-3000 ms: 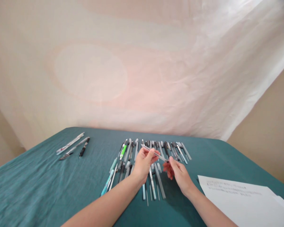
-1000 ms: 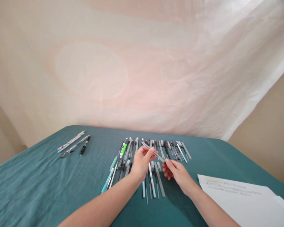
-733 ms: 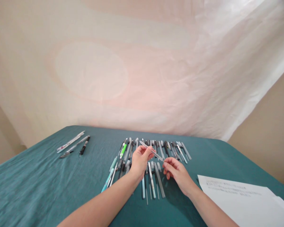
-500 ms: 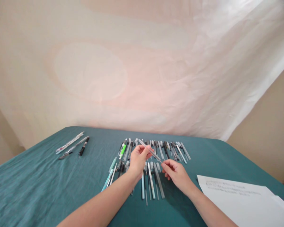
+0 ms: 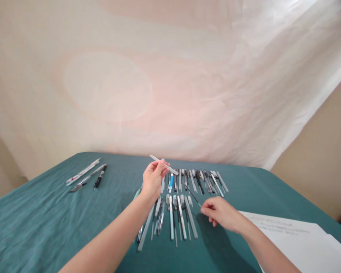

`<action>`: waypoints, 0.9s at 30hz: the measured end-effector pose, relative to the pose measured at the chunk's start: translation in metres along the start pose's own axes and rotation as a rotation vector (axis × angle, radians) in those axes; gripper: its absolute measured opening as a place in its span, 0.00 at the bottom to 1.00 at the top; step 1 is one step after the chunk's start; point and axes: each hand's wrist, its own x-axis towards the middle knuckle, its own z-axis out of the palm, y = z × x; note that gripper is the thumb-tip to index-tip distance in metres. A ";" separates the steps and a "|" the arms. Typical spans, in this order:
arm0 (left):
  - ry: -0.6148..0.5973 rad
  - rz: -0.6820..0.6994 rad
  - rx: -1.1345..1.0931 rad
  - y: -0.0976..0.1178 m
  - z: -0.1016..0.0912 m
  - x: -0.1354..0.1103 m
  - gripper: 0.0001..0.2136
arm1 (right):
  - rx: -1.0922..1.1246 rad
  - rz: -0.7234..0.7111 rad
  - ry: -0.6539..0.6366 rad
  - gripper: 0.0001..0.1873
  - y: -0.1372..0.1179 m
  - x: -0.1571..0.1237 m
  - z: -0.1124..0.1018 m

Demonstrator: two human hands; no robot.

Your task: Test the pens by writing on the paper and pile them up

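- While the left hand (image 5: 153,179) pinches a clear pen barrel (image 5: 164,164) at frame centre,
- the right hand (image 5: 222,213) pinches the thin ink refill (image 5: 192,195) lower right, parts separate.

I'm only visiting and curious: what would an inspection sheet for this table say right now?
Surface: table covered with a wrinkled teal cloth.
Things in hand: clear pen barrel, held above the table; thin dark refill, apart from the barrel.
Clutter: rows of pens lying side by side; a few separate pens at the far left; printed white paper at the right.
Hands: left hand, fingers pinching the barrel; right hand, fingers pinching the refill's near end.
Cables: nothing seen.
Surroundings: white sheet hung behind the table.
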 end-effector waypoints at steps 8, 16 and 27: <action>-0.091 -0.075 0.029 -0.007 0.003 -0.010 0.11 | -0.035 0.207 -0.202 0.08 0.008 -0.011 -0.009; -0.278 -0.305 0.124 -0.020 0.012 -0.035 0.11 | -0.047 0.243 -0.245 0.06 -0.004 -0.019 -0.002; -0.307 -0.364 0.146 -0.024 0.012 -0.040 0.11 | 0.149 0.091 -0.113 0.05 -0.018 -0.014 0.003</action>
